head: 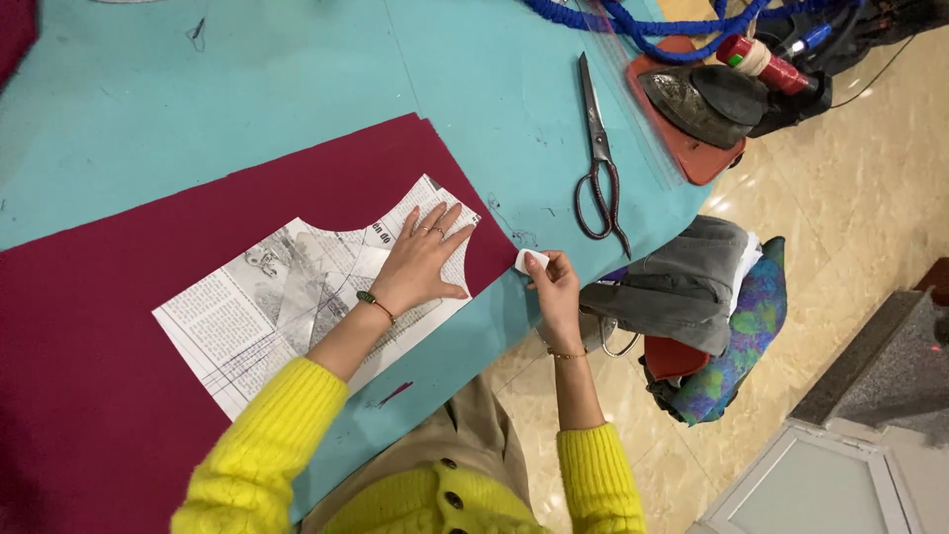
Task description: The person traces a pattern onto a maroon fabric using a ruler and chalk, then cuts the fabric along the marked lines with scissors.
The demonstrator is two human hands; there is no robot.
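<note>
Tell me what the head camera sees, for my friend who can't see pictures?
A person's left hand presses a newspaper pattern flat on maroon cloth on a turquoise table, while the right hand pinches a small white chalk piece at the cloth's edge. Scissors and an iron lie farther back.

The light over my work is bright and even, coming from above, with no harsh contrast. My left hand (423,265) throws only a faint, soft shadow onto the newspaper pattern (287,297). The polished stone floor (870,188) at the right of the frame carries pale glare patches. The centre is sharp enough to show newsprint lines, though not to read them. Straight table edges bow slightly toward the frame's borders, and my yellow sleeves (259,450) at the bottom look a little soft.
</note>
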